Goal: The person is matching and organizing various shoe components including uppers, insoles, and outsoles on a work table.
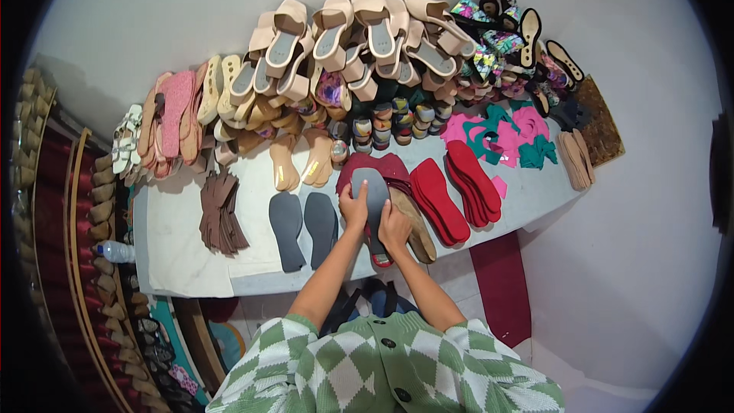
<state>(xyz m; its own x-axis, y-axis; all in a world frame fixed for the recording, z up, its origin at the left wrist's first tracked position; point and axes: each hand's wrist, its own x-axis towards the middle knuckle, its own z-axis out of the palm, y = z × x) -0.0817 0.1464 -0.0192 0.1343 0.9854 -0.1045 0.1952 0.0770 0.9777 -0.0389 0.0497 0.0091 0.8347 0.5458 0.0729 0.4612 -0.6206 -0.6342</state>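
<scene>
Between my two hands is a grey shoe insole [370,183], its rounded toe end pointing away from me. My left hand [353,208] grips its left edge, the thumb lying on top. On the other edge, lower down, my right hand [394,227] is closed around it. Beneath lies a dark red shoe upper [397,170], partly covered by the insole. A tan sole [415,231] rests just right of my right hand. Two piles of grey insoles [287,231] sit to the left, and stacks of red insoles [440,203] to the right.
Finished beige heeled sandals [290,27] are heaped along the table's back. Brown strips [222,214] lie at the left, pink and teal scraps [501,135] at the right. A shoe rack [80,245] and a water bottle [115,252] stand beyond the table's [183,260] left edge.
</scene>
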